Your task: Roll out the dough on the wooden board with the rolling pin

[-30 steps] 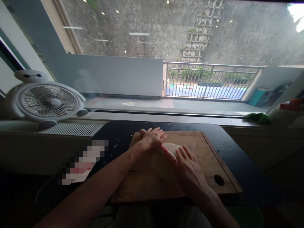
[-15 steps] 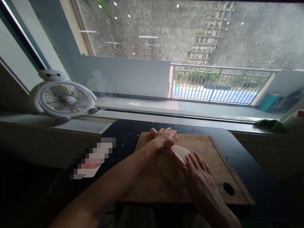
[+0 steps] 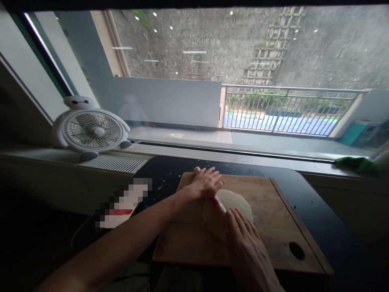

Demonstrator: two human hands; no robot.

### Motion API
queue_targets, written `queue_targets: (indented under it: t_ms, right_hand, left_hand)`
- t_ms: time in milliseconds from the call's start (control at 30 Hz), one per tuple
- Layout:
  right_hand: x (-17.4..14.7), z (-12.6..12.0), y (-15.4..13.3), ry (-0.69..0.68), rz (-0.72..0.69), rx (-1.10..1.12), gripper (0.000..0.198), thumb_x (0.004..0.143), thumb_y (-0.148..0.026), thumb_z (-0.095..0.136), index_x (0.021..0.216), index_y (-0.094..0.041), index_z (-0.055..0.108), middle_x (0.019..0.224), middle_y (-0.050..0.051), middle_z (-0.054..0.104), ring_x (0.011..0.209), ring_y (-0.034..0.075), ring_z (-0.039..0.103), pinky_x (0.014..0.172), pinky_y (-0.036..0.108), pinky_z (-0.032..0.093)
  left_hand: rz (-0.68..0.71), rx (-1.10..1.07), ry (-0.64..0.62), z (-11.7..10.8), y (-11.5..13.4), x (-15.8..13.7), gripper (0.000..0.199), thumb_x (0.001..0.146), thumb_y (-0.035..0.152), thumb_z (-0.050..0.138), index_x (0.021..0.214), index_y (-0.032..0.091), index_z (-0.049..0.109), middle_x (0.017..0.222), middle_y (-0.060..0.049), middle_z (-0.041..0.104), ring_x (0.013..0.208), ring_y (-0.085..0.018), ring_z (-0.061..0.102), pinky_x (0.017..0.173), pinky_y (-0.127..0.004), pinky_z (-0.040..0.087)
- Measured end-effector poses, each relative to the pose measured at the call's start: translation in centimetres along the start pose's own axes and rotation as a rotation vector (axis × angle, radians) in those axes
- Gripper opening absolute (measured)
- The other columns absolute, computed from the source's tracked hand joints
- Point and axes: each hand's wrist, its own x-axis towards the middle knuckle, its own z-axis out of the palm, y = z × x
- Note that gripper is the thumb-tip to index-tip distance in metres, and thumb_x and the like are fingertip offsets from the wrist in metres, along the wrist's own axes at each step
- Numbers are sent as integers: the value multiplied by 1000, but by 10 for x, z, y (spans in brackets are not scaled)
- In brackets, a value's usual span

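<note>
off-white, thin round dough sheet [image 3: 238, 202] lies mid-board on brown rectangular wooden cutting board [image 3: 188, 243], pale cylindrical rolling pin with red band [image 3: 219, 205] across it. left hand [image 3: 207, 181] and right hand [image 3: 244, 235] press palm-down on pin, grip flat, fingers extended, not curled round. even pressure from both palms should suit. black worktop [image 3: 306, 194] beneath; blurred pale item [image 3: 121, 207] beside left forearm; white round plastic fan [image 3: 94, 132] well apart, probably no obstacle.

Dough [image 3: 240, 204]: pale, flattened, roughly round sheet on wooden board [image 3: 188, 245], partly hidden. Pin [image 3: 219, 205]: slim, red-marked, lying slantwise across dough, far end leftward, near end rightward; mostly covered, short middle stretch and far tip [image 3: 197, 169] visible.
</note>
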Motion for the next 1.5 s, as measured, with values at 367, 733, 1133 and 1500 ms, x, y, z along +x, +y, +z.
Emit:
queue_targets:
  t_ms: [367,733,1133,1500]
  right_hand:
    - [-8,1,-26,76,-155,22,69,79,-1,32,144,-22,28,144,4,36,132,25,31,95,37,47]
    - [5,7,23,65,6,-129,42,93,-24,37,131,-11,45,126,13,55,123,28,45,96,44,42]
    - [19,5,19,-35,10,-2,38,94,-29,38,127,-15,51,134,7,49,134,26,27,107,46,26]
    - [28,4,21,-119,24,-27,43,94,-24,34,132,-9,47,139,13,41,135,27,24,107,45,25]
  left_hand:
    - [-18,2,113,-1,-1,-50,54,96,45,17,129,17,49,142,-9,42,137,-24,25,111,-47,16]
    - [-15,-83,96,-1,21,14,60,96,47,15,127,10,51,136,-12,49,131,-28,35,108,-54,19]
    - [-10,57,95,-5,-7,-76,47,96,40,23,128,21,52,136,-4,50,136,-25,27,111,-50,18]
    - [-44,-7,56,-2,6,-46,54,95,48,19,131,21,48,139,-6,46,133,-24,32,109,-50,21]
